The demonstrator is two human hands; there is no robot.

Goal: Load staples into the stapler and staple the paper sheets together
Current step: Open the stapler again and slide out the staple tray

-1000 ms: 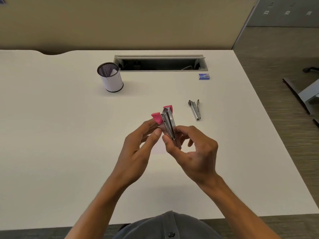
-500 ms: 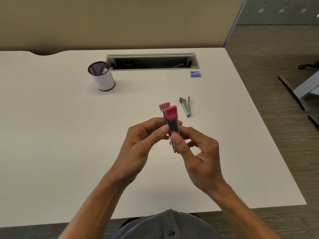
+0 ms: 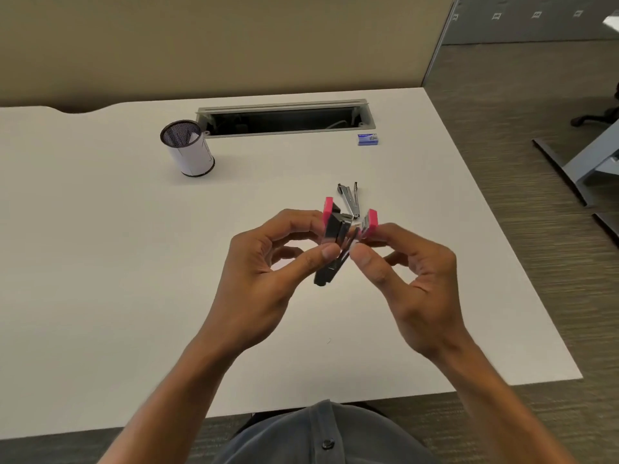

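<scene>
Nearest to me, my left hand (image 3: 268,272) and my right hand (image 3: 412,279) are raised above the table (image 3: 100,262), both grasping the stapler (image 3: 335,242) between them. My left hand pinches the dark body between thumb and fingers; my right hand pinches the other half, whose pink end (image 3: 371,223) points up and to the right. The stapler is hinged open in a V: the two pink-tipped ends are spread apart at the far side, and the halves meet at the near, lower end, which points down and toward me, slightly left. The long axis of the body therefore runs away from me, near-left to far-right, with the open mouth facing away. I judge that the loading channel lies between the two halves, though I cannot tell whether staples already sit in it. Just beyond the stapler, on the table, lies a small metal tool (image 3: 350,199), possibly a staple remover or a second stapler. Farther off and to the right sits the small blue staple box (image 3: 367,139), well apart from both hands, though my right hand is nearer to it. A mesh pen cup (image 3: 187,147) stands to the far left, beside the cable tray opening (image 3: 284,118). No paper sheets are visible.
</scene>
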